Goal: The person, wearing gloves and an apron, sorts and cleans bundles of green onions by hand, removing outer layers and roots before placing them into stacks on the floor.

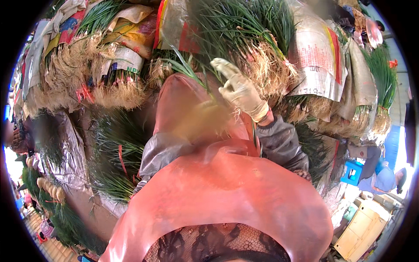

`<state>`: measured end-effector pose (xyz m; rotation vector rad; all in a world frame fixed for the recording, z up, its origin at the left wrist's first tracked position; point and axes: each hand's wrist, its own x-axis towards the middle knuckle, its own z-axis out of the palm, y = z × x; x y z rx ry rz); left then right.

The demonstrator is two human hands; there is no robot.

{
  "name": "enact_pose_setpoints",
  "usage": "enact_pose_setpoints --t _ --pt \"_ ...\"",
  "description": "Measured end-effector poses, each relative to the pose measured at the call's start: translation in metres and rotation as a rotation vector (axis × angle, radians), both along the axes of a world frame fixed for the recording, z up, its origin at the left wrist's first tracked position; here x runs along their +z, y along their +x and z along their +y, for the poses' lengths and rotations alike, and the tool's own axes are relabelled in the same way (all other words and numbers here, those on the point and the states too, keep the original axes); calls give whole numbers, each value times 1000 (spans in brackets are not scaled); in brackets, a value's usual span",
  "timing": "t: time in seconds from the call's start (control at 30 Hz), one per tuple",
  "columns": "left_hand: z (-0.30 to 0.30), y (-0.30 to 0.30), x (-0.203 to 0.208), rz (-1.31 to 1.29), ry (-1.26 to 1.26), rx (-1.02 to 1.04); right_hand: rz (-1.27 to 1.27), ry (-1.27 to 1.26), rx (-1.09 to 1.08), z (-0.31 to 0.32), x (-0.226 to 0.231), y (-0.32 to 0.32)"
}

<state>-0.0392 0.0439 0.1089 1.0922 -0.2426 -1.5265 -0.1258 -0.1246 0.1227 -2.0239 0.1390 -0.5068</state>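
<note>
My right hand (242, 89), in a pale yellowish glove, is raised over my lap, its fingers stretched out with a gap to the thumb. Nothing shows in it. Beside it my left hand (203, 120) is a yellow-brown smear of motion, so its fingers cannot be made out. A few green onion stalks (187, 70) slant down toward the space between the two hands; whether a hand grips them is unclear. Close behind my right hand lies a big bundle of green onions (266, 65) with pale, stringy roots. A reddish waterproof apron (218, 174) covers my lap.
More rooted bundles (120, 89) line the far side, partly under woven sacks (316, 65). Loose green leaves (115, 153) lie left of my knees. To the right are a blue plastic stool (352, 172), a seated person (379, 179) and a yellowish box (362, 229).
</note>
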Motion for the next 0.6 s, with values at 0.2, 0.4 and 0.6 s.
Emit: enact_pose_setpoints --t 0.2,0.4,0.6 --pt "16 4 -9 -193 15 -46 128 -571 115 11 -17 -3" --pt "13 -11 4 -111 -3 -103 224 -1134 -49 30 -28 -7" --pt "42 -3 35 -78 -304 81 1177 -741 -87 -37 -41 -62"
